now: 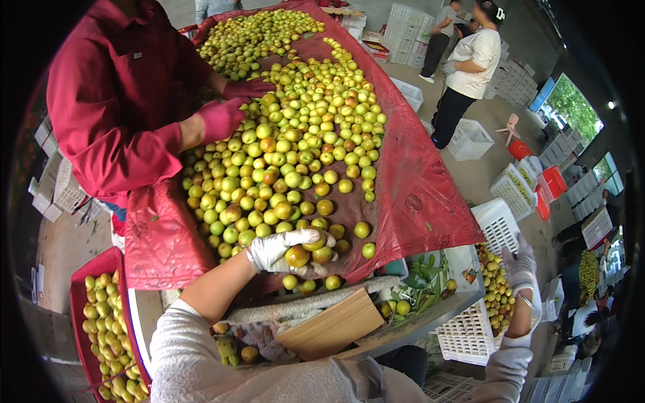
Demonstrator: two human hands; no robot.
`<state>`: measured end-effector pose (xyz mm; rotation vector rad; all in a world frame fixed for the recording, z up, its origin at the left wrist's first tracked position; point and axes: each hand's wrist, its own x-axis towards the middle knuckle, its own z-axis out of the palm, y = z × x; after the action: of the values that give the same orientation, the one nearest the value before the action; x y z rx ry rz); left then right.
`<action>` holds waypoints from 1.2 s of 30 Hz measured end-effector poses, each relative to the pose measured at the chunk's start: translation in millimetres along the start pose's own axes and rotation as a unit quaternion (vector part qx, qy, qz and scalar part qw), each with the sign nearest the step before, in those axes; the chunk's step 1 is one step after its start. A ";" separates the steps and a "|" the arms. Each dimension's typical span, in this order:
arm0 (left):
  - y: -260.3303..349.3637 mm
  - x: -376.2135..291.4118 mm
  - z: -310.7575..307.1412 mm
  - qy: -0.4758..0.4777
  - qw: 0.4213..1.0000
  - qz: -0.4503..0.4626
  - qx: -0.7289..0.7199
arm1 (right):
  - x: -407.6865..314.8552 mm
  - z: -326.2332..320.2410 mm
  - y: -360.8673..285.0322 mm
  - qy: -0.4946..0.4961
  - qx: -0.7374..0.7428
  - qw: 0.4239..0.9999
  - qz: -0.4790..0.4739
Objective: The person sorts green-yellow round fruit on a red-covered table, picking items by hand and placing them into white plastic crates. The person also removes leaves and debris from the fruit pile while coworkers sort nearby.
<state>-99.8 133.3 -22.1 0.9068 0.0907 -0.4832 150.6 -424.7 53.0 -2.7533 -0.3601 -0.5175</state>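
Observation:
My left hand point(282, 252), in a white glove, is curled around several round yellow-green fruits point(297, 256) with russet patches, low over the near edge of the sorting table. A broad heap of the same fruit point(282, 166) covers the red tarpaulin point(423, 186) in front of me. Off to the right, my gloved right hand point(519, 267) is over a white plastic crate point(466, 330) partly filled with fruit point(494, 289). Its thumb and fingers look apart, and I see nothing held in them. A few loose fruits point(332, 282) lie just below my left hand.
Across the heap, a person in red point(116, 101) works with pink gloves point(221, 118). A red bin of fruit point(108, 327) stands at lower left. Cardboard point(332, 325) and leaves point(426, 277) lie along the near edge. Other people point(473, 60) stand behind.

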 end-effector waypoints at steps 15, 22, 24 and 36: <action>17.9 -234.2 -30.3 0.466 0.666 0.550 -0.193 | -122.7 43.1 -163.9 -0.143 0.389 0.889 -0.196; -27.4 -342.6 -29.5 0.516 0.373 0.661 -0.398 | -153.8 83.7 -158.9 -0.130 0.442 0.862 -0.211; -29.2 -365.9 -24.7 0.485 0.307 0.728 -0.376 | -156.9 78.8 -161.1 -0.153 0.461 0.852 -0.193; 26.0 -140.7 34.2 0.485 0.788 0.314 0.211 | -155.8 73.0 -163.7 -0.135 0.382 0.882 -0.241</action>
<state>-217.8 171.5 57.1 1.4807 0.6181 0.6655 -16.6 -277.7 -29.8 -1.9380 -1.0742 -0.0497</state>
